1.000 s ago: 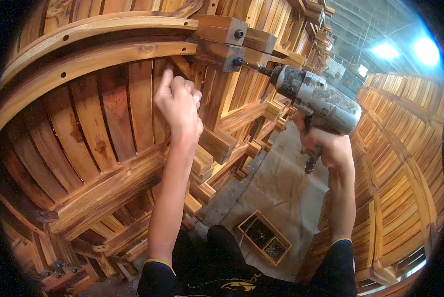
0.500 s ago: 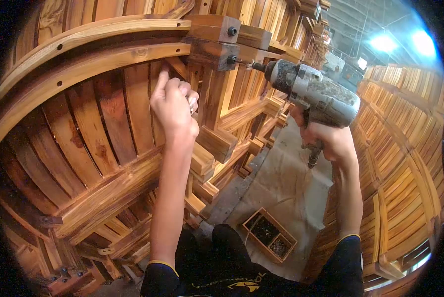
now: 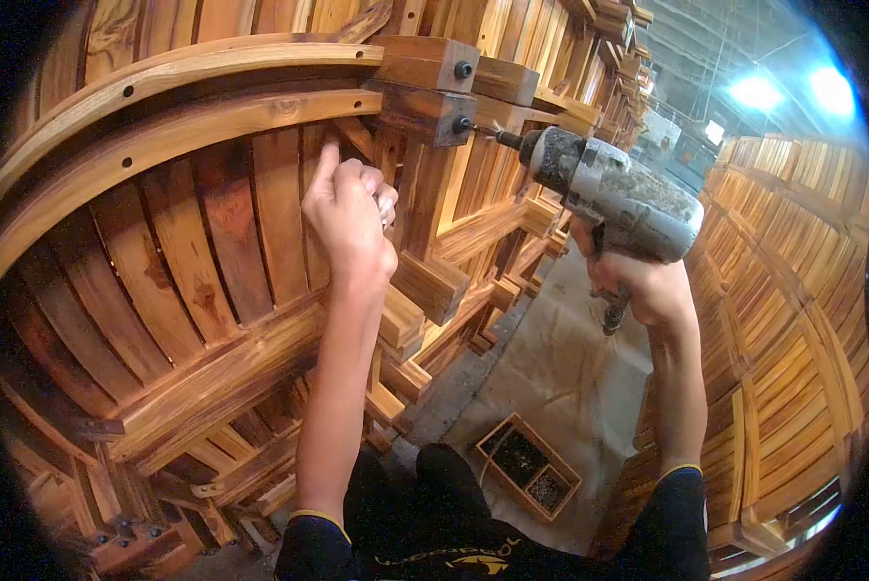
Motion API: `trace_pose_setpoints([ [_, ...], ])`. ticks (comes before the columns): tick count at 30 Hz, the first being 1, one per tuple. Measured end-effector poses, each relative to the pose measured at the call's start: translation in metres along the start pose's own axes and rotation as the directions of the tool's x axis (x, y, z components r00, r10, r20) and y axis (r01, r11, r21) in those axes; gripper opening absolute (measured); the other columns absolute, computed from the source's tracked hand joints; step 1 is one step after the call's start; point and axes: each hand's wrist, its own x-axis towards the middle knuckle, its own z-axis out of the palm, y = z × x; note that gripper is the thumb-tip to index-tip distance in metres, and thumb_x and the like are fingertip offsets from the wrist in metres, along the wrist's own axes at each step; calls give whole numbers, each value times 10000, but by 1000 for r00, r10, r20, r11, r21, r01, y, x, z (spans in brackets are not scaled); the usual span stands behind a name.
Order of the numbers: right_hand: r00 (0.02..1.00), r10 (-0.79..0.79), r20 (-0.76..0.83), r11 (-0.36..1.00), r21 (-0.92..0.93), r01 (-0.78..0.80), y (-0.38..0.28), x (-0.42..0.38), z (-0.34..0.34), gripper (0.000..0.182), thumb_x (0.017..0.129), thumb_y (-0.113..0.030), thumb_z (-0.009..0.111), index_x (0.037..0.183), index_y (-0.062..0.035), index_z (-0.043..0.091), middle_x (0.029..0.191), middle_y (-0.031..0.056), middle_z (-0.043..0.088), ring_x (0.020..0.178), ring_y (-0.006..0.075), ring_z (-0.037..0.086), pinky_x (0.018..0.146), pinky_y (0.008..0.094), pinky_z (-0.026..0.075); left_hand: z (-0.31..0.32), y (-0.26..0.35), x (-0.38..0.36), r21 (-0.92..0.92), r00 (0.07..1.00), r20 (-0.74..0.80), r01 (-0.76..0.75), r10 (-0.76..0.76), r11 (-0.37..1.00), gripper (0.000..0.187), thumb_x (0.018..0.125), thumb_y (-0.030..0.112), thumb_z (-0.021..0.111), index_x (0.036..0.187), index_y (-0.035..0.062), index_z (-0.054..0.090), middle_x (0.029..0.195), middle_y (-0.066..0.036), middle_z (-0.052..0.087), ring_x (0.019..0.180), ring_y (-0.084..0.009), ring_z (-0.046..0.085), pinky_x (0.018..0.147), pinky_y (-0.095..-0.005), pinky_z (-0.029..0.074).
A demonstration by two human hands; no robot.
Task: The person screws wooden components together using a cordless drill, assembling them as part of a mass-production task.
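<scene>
My right hand (image 3: 638, 281) grips a worn grey impact driver (image 3: 638, 198) by its handle. The driver's bit reaches left to a black bolt (image 3: 461, 125) in the end of a dark wooden block (image 3: 420, 114). A second black bolt (image 3: 464, 70) sits in the block above. My left hand (image 3: 352, 208) is held just below the curved wooden rail (image 3: 231, 116), its index finger pointing up and the other fingers curled. Something small and shiny shows at those curled fingers, too small to name.
Stacked slatted wooden furniture (image 3: 202, 242) fills the left side, with beam ends (image 3: 429, 286) jutting into the aisle. More slatted wood (image 3: 783, 320) stands at right. On the floor, a two-compartment wooden box (image 3: 529, 467) holds small dark hardware.
The view has shifted slightly, so the wood and bolts sit a little lower and further right. The driver stays at the lower bolt, and both hands keep their grip.
</scene>
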Motion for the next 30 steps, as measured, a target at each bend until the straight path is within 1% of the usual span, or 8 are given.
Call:
trace_pose_setpoints([
  [8, 997, -15, 74, 1000, 20, 13, 0, 4, -3, 226, 656, -35, 603, 879, 1, 615, 706, 31, 587, 611, 110, 536, 537, 260, 440, -7, -3, 5, -5, 1000, -2, 13, -13, 1000, 515, 874, 43, 399, 1368, -2, 261, 564, 22, 348, 417, -78, 324, 356, -225, 239],
  [13, 998, 45, -33, 978, 205, -37, 21, -23, 14, 295, 635, -27, 612, 928, -6, 626, 719, 24, 598, 606, 123, 545, 537, 255, 448, -38, -1, -41, -259, 1000, -6, 8, -10, 966, 359, 884, 91, 462, 1227, -15, 472, 555, 26, 370, 411, -62, 309, 341, -209, 246],
  [17, 981, -58, -183, 950, 292, 111, 104, -90, 43, 439, 595, 13, 604, 1028, -49, 639, 999, 74, 636, 929, 186, 587, 814, 295, 455, -112, -9, -146, -414, 831, -68, 480, -552, 773, 183, 877, 140, 500, 1027, 54, 560, 512, 63, 362, 387, -58, 329, 318, -206, 249],
  [19, 994, -20, -107, 1000, 2, 20, 125, -129, 52, 438, 589, 29, 630, 1023, -31, 639, 1001, 76, 641, 903, 197, 604, 824, 289, 454, -163, -24, -196, -524, 529, -37, 712, -848, 468, 170, 864, 159, 480, 968, 45, 552, 538, 37, 392, 398, -78, 345, 330, -203, 250],
  [20, 961, 220, -168, 923, 355, -149, 138, -152, 73, 419, 604, -2, 654, 1022, -25, 639, 996, 74, 643, 922, 201, 599, 832, 295, 451, -184, -34, -223, -513, 521, -94, 705, -848, 490, 173, 866, 160, 452, 926, 23, 538, 575, 21, 417, 426, -89, 362, 344, -214, 269],
  [21, 985, 146, -93, 948, 299, -112, 162, -164, 75, 404, 617, -35, 671, 1020, -29, 641, 993, 76, 644, 953, 203, 592, 854, 310, 442, -206, -42, -247, -547, 509, -88, 693, -856, 469, 185, 855, 163, 440, 898, 5, 525, 600, 4, 427, 445, -114, 377, 354, -233, 283],
  [27, 820, 550, 157, 777, 265, -572, 171, -220, 108, 476, 610, 15, 642, 1084, -25, 622, 1144, 72, 608, 1031, 194, 569, 903, 263, 412, -242, -53, -306, -587, 388, -186, 692, -903, 419, 179, 790, 181, 472, 852, 18, 507, 596, -43, 428, 472, -147, 388, 383, -262, 302],
  [30, 811, 541, 221, 738, 337, -584, 214, -259, 123, 526, 614, 101, 576, 1127, -12, 595, 1150, 82, 601, 1025, 160, 563, 880, 256, 427, -249, -60, -308, -433, 484, -91, 768, -870, 472, 161, 747, 160, 500, 852, 42, 531, 605, -51, 452, 489, -166, 394, 392, -263, 289],
])
